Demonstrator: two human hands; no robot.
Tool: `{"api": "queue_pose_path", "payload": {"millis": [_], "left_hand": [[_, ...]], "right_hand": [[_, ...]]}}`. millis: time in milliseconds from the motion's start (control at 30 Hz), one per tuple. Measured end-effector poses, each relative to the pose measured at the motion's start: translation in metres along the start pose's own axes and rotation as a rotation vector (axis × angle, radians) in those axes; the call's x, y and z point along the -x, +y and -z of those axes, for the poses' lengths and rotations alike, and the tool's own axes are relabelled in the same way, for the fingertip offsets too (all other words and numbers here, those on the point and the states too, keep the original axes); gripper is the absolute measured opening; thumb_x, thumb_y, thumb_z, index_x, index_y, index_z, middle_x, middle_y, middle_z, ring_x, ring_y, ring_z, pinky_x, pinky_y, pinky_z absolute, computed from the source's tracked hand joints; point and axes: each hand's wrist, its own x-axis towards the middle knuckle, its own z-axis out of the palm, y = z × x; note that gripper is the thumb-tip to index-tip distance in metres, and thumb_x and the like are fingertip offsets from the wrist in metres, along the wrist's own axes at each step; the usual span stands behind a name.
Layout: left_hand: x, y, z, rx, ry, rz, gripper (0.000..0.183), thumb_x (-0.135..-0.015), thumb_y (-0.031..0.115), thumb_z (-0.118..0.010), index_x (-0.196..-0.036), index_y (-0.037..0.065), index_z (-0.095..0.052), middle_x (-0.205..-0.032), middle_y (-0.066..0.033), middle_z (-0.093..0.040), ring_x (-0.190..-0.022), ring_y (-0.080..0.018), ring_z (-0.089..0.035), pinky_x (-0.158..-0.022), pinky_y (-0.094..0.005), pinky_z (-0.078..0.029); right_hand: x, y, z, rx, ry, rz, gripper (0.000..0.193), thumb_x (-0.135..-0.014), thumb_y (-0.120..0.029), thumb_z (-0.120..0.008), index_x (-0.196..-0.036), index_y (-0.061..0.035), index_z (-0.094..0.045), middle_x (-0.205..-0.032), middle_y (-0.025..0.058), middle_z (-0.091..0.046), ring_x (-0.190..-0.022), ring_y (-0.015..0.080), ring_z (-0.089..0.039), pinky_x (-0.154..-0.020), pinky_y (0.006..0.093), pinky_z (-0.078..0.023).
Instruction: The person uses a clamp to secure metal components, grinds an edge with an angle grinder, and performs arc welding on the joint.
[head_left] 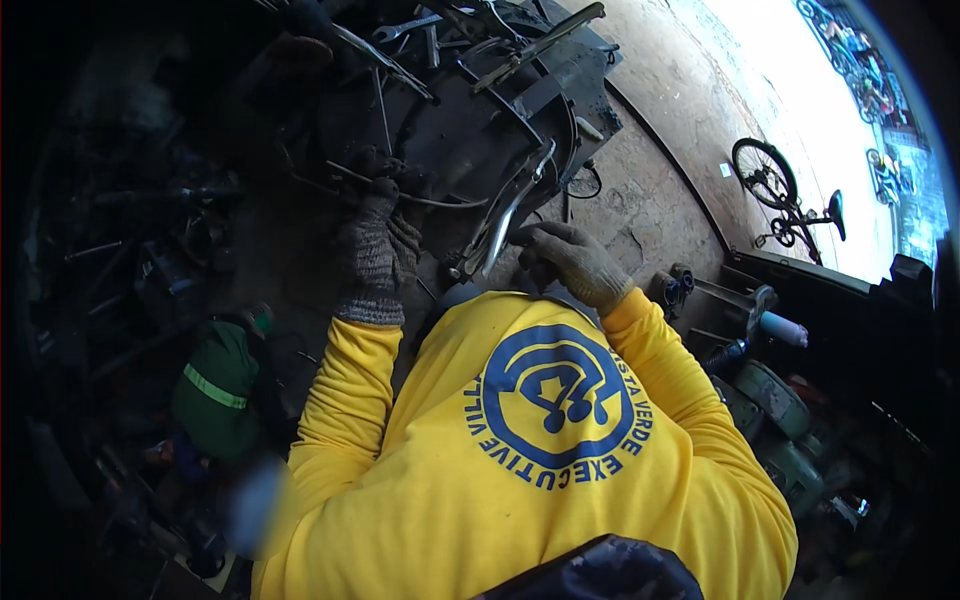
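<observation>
**Listener:** How are your hands set?

**Me:** My left hand [378,225], in a grey knitted glove, reaches forward, its wrist nearly straight. Its dark fingers meet a thin curved rod [445,204], which runs out on both sides; shadow hides the fingertips, so I cannot tell whether they pinch it. My right hand [575,262], in a paler glove, bends inward, forefinger outstretched and the other fingers curled under. Its tip is just beside a shiny metal bar [503,235] at the table's near edge; I cannot tell whether they touch.

**Listener:** And the surface and room?

**Me:** On the left, dim clutter and a dark green cloth item [212,400] with a pale green band. Ahead, a dark metal table [455,125] bears a wrench [405,28] and metal strips. Right of it stretches a worn brown floor [645,205]; farther right, a bicycle [790,214] stands against glaring daylight, above shadowed green machinery [772,397].
</observation>
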Motion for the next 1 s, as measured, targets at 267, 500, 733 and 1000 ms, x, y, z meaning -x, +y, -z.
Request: {"api": "queue_pose_path", "payload": {"millis": [267,500,733,1000], "left_hand": [[0.018,-0.009,-0.024,-0.097,0.257,0.352,0.014,-0.089,0.019,-0.077,-0.096,0.009,-0.070,-0.088,-0.0004,-0.068,-0.065,-0.0058,-0.059,-0.061,-0.0190,-0.051],[0.030,0.007,-0.057,-0.639,0.194,0.335,0.029,-0.083,0.028,-0.082,-0.103,0.009,-0.071,-0.084,-0.0002,-0.068,-0.073,-0.0098,-0.061,-0.064,-0.0247,-0.050],[0.010,-0.006,-0.034,-0.480,-0.074,0.311,0.030,-0.088,0.025,-0.078,-0.110,0.007,-0.069,-0.095,-0.0007,-0.068,-0.083,-0.0097,-0.063,-0.073,-0.0237,-0.050],[0.010,0.001,-0.037,-0.683,-0.172,0.143,0.036,-0.088,0.037,-0.075,-0.106,0.007,-0.068,-0.086,0.0016,-0.063,-0.074,-0.0088,-0.054,-0.072,-0.0259,-0.045]], "right_hand": [[-0.018,0.006,-0.037,-0.434,0.004,-0.052,0.026,-0.101,-0.028,-0.057,-0.114,-0.0051,-0.063,-0.093,0.0073,-0.066,-0.071,0.0162,-0.064,-0.064,0.0281,-0.056],[-0.033,0.015,-0.033,-0.788,0.077,-0.033,0.021,-0.100,-0.028,-0.061,-0.107,-0.0080,-0.063,-0.089,0.0063,-0.066,-0.074,0.0178,-0.063,-0.065,0.0316,-0.053],[-0.044,0.019,-0.033,-0.880,0.081,0.053,0.023,-0.100,-0.029,-0.060,-0.105,-0.0079,-0.066,-0.089,0.0050,-0.068,-0.074,0.0179,-0.063,-0.067,0.0308,-0.052],[-0.046,0.023,-0.034,-0.916,0.096,0.093,0.026,-0.100,-0.029,-0.060,-0.107,-0.0041,-0.064,-0.091,0.0099,-0.068,-0.076,0.0227,-0.064,-0.068,0.0357,-0.053]]}}
